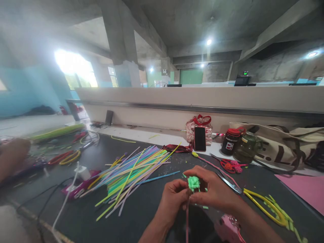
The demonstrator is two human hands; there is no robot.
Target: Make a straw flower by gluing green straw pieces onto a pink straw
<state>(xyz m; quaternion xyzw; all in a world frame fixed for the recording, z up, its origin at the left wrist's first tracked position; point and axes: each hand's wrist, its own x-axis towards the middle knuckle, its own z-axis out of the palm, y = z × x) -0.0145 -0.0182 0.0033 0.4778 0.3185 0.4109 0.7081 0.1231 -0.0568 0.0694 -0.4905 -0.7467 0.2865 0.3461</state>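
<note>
A small, bright green pipe-cleaner flower [193, 183] is held upright in front of me, above the dark tabletop. My left hand [173, 197] is closed in a pinch at the flower's base, where a pink pipe-cleaner stem [187, 221] runs downward. Around the flower's right side curl the fingers of my right hand [210, 187], with the thumb below. Small green snippets lie beneath the hands. Yellow-handled scissors [268, 206] lie to the right of my right hand, blades pointing toward it. A finished-looking pink stem with a yellow tip [194, 154] lies beyond.
A pile of colourful pipe cleaners [136, 177] spreads to the left, beside a magenta glue gun [81, 185] and a white cable. Behind stand a phone [199, 138], a black bottle [230, 141] and a canvas bag [278, 141]. Another person's blurred hand [15, 157] is at far left.
</note>
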